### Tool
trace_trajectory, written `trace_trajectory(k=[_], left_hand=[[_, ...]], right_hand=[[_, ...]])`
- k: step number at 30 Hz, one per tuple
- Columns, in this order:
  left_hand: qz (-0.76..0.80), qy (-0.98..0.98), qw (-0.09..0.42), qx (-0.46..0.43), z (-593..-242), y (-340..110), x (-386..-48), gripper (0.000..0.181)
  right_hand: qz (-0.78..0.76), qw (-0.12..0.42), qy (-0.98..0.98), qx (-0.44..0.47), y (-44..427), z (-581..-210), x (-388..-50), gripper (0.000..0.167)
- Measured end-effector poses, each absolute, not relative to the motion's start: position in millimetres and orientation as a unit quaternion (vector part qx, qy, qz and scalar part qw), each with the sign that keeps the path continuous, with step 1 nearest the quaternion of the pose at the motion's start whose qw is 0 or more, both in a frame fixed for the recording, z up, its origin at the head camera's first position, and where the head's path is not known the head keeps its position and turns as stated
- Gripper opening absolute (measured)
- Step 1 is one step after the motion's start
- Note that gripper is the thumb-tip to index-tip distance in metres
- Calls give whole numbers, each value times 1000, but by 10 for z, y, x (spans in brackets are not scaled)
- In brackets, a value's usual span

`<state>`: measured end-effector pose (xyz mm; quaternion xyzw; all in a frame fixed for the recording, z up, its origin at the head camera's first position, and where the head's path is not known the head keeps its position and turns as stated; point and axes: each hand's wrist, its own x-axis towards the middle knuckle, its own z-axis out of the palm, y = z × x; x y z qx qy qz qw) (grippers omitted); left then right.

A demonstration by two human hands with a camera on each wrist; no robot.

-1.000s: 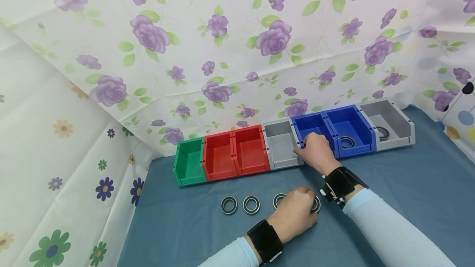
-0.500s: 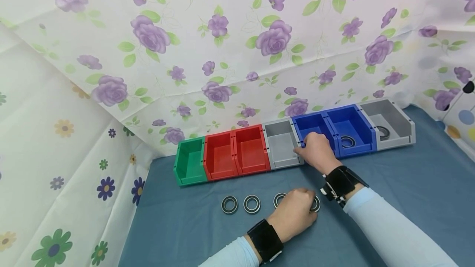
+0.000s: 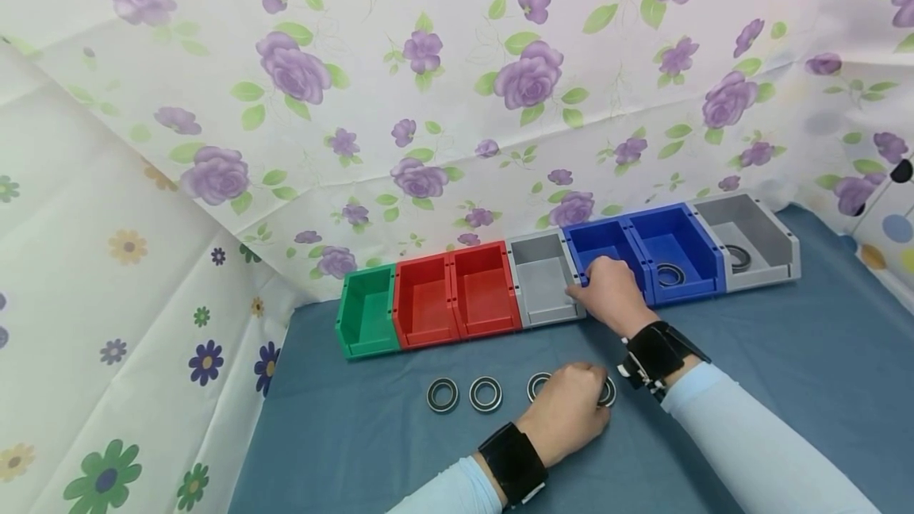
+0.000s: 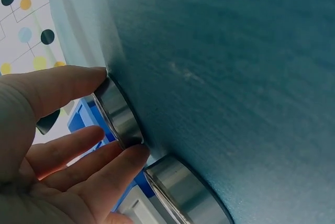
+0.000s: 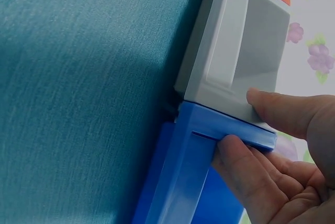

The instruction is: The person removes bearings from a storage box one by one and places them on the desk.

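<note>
My left hand (image 3: pixel 567 412) pinches a ball bearing (image 3: pixel 608 393) on the blue-grey cloth. In the left wrist view the thumb is on one side of this steel ring and a fingertip on the other. Another bearing (image 4: pixel 183 190) lies close beside it, partly hidden by the hand in the head view. My right hand (image 3: pixel 614 296) grips the adjoining walls of the middle grey bin (image 5: pixel 225 46) and a blue bin (image 5: pixel 183 182). Its thumb lies on the grey side, its fingers on the blue side.
Two more bearings, one at far left (image 3: pixel 432 397) and one beside it (image 3: pixel 474 395), lie on the cloth. Bins stand in a row: green (image 3: pixel 367 312), two red (image 3: pixel 424 304), grey, two blue, grey (image 3: pixel 757 232). The right blue and right grey bins each hold a bearing. Floral sheets hang behind.
Both hands keep their places, the left on the bearing and the right on the bin walls. Only the head view has shifted very slightly.
</note>
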<state>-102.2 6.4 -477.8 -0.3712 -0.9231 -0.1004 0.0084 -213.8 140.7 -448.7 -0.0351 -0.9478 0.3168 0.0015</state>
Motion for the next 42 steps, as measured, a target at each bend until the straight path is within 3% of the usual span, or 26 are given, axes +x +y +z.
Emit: trace_trajectory(k=[6, 11, 15, 22, 27, 32, 38, 42], left_hand=[[-110, -928, 11, -356, -4743, 35, -1036, 20], [-148, -932, 61, -327, -4586, -87, -1169, 25], [-192, -940, 97, -264, -4403, -245, -1359, 42], [-272, -946, 117, -136, -4250, -497, -1711, 53], [-305, -943, 107, -85, -4281, -602, -1885, 61], [-322, -939, 93, -73, -4381, -629, -1995, 59], [-327, -937, 91, -78, -4469, -589, -2053, 33], [-329, -936, 94, -78, -4478, -548, -2070, 35]], right_hand=[[316, 1, -948, -28, 1425, -4500, -2148, 48], [321, 11, -947, -14, 1483, -4544, -2143, 49], [330, -2, -944, -2, 1528, -4545, -2117, 46], [322, 7, -946, 21, 1599, -4393, -2076, 27], [323, 26, -945, 30, 1682, -4255, -2058, 44], [319, 27, -947, 35, 1782, -4227, -2084, 46], [304, -14, -952, 34, 1836, -4272, -2104, 49], [295, -36, -954, 39, 1835, -4290, -2120, 51]])
